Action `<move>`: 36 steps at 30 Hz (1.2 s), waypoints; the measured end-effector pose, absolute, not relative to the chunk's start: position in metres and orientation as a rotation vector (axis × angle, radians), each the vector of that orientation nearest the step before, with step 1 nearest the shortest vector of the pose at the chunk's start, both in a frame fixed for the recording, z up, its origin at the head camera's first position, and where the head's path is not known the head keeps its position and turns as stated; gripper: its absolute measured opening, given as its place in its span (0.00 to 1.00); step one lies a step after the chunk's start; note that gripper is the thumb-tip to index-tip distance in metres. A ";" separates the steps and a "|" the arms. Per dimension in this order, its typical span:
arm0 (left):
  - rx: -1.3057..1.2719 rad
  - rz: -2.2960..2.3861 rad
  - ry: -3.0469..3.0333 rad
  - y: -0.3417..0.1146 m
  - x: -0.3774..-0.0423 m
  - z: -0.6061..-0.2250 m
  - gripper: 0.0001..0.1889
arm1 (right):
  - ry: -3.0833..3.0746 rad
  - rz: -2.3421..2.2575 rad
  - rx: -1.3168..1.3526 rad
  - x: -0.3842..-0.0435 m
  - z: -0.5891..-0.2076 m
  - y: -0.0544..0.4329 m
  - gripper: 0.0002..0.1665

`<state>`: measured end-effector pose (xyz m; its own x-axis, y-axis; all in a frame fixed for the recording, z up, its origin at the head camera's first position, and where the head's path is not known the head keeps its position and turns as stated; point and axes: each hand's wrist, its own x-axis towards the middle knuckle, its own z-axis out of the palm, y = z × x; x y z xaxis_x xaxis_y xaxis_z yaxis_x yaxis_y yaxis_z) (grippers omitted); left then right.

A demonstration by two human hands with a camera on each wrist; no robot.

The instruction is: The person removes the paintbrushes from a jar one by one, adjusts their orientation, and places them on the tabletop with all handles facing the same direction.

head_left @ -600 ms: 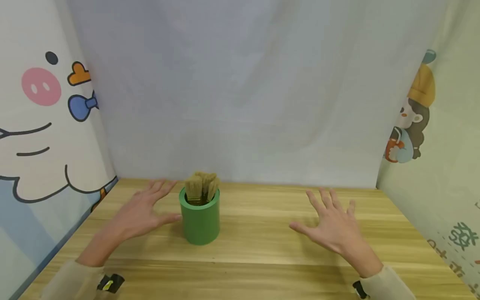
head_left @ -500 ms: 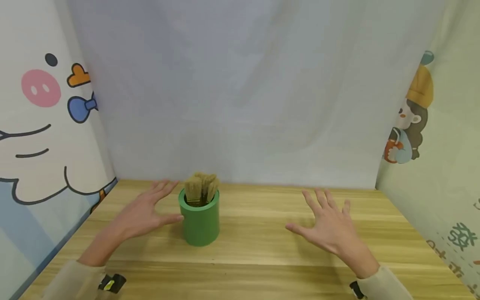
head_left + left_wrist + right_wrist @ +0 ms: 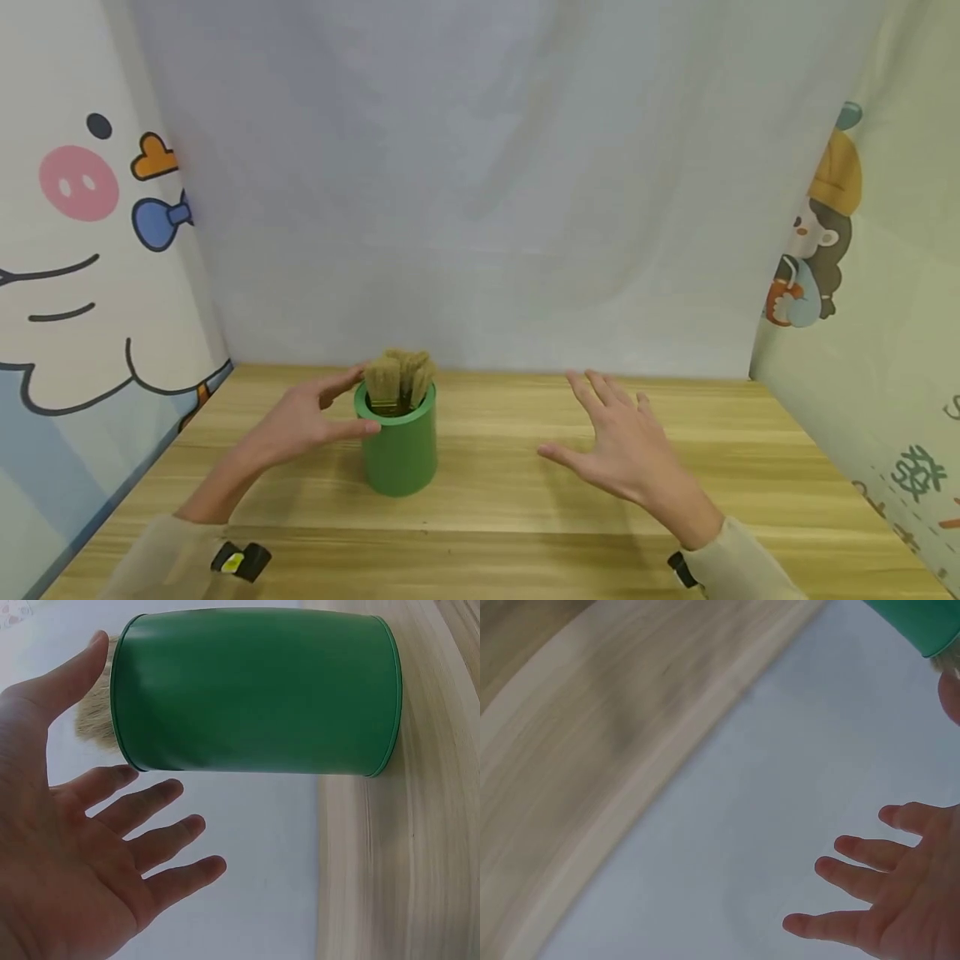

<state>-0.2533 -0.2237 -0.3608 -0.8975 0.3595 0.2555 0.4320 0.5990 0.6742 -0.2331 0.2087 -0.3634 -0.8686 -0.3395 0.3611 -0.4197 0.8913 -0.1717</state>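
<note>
A green cylindrical holder (image 3: 400,458) stands upright on the wooden table, left of centre. Several brushes (image 3: 401,379) with tan bristles poke out of its top, their handles hidden inside. My left hand (image 3: 300,421) is at the holder's left side near the rim, thumb in front and fingers behind. In the left wrist view, the fingers of the left hand (image 3: 90,847) are spread, and the palm is apart from the green wall. My right hand (image 3: 622,446) hovers over the table to the right of the holder, fingers spread, holding nothing.
The wooden table (image 3: 495,558) runs back to a pale grey curtain (image 3: 480,208). Printed cloths with cartoon figures hang at the left (image 3: 75,250) and right (image 3: 885,333) sides. Dark straps sit at both wrists.
My left hand has moved right, to the holder's rim, its fingers passing behind it. The right hand has moved left toward the holder. The holder stands in the same place.
</note>
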 end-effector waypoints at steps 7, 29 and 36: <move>-0.720 -1.306 -2.670 -0.225 -0.255 -0.362 0.45 | -2.722 0.568 0.703 -0.237 -0.360 0.191 0.56; -0.717 -1.591 -2.616 -0.226 -0.260 -0.368 0.43 | -2.424 1.361 1.144 -0.279 -0.348 0.093 0.29; -0.733 -1.608 -2.602 -0.223 -0.261 -0.368 0.42 | -2.368 1.420 1.145 -0.288 -0.351 0.075 0.26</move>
<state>-0.2614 -0.2233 -0.3680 -0.8913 0.3877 0.2353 0.3838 0.3686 0.8466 -0.2879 0.0746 -0.3515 -0.6965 -0.5313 0.4823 -0.6757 0.2593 -0.6900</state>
